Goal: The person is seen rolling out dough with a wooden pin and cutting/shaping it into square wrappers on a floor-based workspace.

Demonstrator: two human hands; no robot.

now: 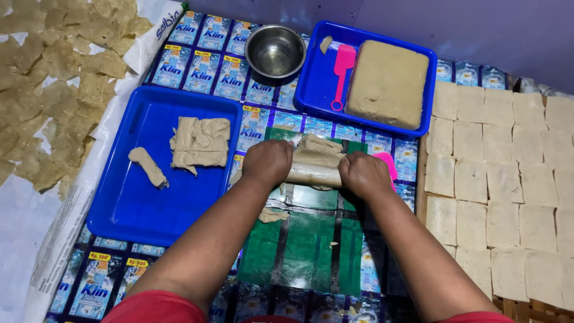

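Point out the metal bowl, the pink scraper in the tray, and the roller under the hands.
metal bowl (275, 51), head view, inner bottom.
pink scraper (343, 61), head view, blade.
roller (314, 174), head view, middle between the hands.

steel bowl (275, 51), pink scraper (342, 66) in blue tray (313, 90), dried square sheets (502, 191) alongside

Both hands, left hand (267, 161) and right hand (363, 174), press down on a dough-wrapped roller (315, 169) over a green plastic sheet (311, 239), blue tray (134, 203) just left.
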